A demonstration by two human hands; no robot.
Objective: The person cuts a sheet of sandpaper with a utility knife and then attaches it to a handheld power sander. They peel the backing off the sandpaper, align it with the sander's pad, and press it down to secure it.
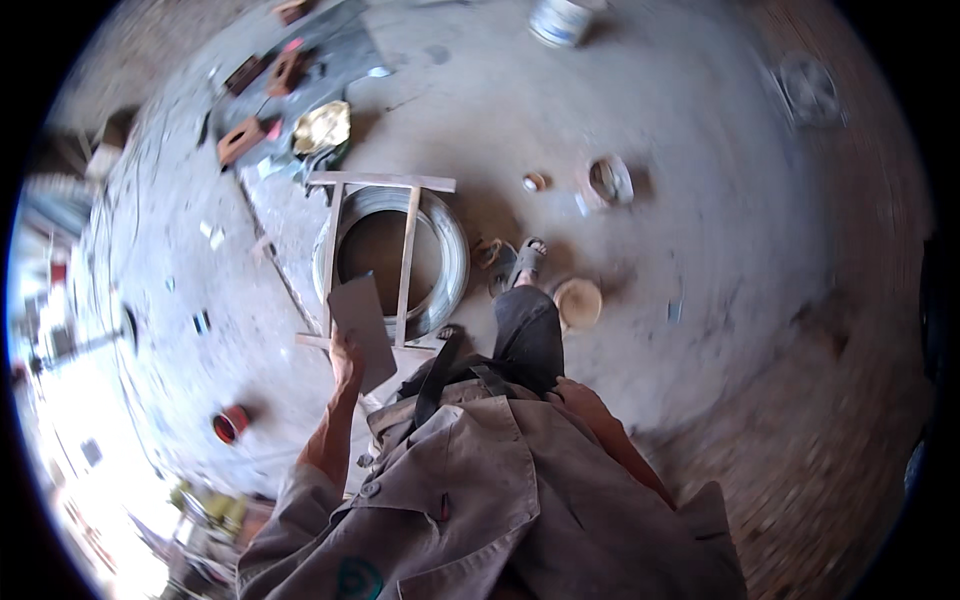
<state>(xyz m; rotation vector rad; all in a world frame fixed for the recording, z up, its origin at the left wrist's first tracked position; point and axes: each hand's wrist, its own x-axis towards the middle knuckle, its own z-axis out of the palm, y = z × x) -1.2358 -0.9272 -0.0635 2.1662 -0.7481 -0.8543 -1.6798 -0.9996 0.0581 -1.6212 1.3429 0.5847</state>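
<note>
My left hand (pixel 346 358) is closed on the edge of a flat, grey-brown rectangular sheet (pixel 363 330), whose material I cannot make out. Just beyond it, a wooden frame (pixel 409 265) of thin slats lies on top of a large coil of grey wire (pixel 455 250) on the floor. One corner of the sheet overlaps the frame and coil from my viewpoint. By my right hip, my right hand (pixel 582 400) rests against the dark trousers. Its fingers are partly hidden and blurred. A sandalled foot (pixel 528 262) stands to the right of the coil.
A tan round container (pixel 578 303) stands beside my leg, with an open round pot (pixel 606 182) farther off. Hollow bricks (pixel 240 142) and a gold-coloured crumpled piece (pixel 322 127) lie at far left. A white bucket (pixel 560 22) is at the back, a red pot (pixel 230 425) near left.
</note>
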